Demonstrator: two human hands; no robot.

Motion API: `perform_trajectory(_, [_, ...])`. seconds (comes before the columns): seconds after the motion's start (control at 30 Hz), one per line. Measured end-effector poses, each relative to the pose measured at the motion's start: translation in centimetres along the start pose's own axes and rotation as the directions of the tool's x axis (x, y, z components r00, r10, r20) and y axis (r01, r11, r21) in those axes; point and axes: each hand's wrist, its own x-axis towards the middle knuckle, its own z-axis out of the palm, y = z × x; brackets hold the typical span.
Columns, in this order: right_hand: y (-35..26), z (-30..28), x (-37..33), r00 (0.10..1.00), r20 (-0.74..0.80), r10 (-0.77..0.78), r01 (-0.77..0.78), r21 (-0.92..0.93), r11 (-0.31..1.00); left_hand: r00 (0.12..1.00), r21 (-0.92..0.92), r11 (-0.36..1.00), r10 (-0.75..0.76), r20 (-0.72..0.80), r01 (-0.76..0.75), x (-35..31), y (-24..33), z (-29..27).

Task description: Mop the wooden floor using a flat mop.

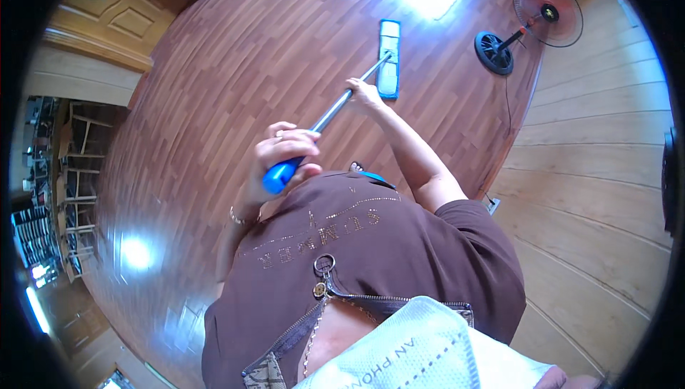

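A flat mop with a metal pole [332, 112] slants away from me, and its long pale-blue and teal mop head [389, 75] lies flat on the wooden floor [242, 54]. My left hand [287, 150] is wrapped round the upper end of the pole, by the blue grip [280, 176]. Further down, my right hand [364, 95] is closed round the pole with the arm stretched forward. The fingertips of the right hand show only in part.
A standing fan [548, 12] with a round black base [494, 53] is at the far right, its cord [509, 107] trailing along the wooden wall [592, 139]. A wooden door [127, 14] is at the far left. Wooden racks [82, 154] line the left side.
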Motion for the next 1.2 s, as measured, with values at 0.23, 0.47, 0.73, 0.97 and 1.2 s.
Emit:
perform_trajectory(0.23, [6.7, -1.6, -4.2, 0.936, -0.277, 0.217, -0.216, 0.036, 0.976, 0.941, -0.142, 0.990, 0.035, 0.338, 0.014, 3.5, -2.8, 2.4])
perform_trajectory(0.47, [4.4, -0.9, -9.2, 0.827, -0.547, 0.127, -0.121, 0.048, 0.992, 0.954, -0.294, 0.953, 0.016, 0.300, 0.076, 4.0, -1.6, 0.3])
perform_trajectory(0.73, [0.8, 0.8, -13.2, 0.730, -0.651, 0.209, -0.205, 0.084, 0.975, 0.950, -0.294, 0.945, -0.045, 0.309, 0.141, 3.9, 2.3, -2.3])
perform_trajectory(0.97, [2.0, 0.4, -12.6, 0.798, -0.544, 0.261, -0.219, 0.142, 0.965, 0.957, -0.180, 0.979, -0.039, 0.287, 0.094, 2.4, 4.4, -0.7])
perform_trajectory(1.2, [1.8, -0.2, -6.9, 0.944, -0.329, 0.026, -0.030, -0.006, 1.000, 0.992, 0.105, 0.993, -0.072, 0.105, 0.061, 0.2, 5.5, 1.5])
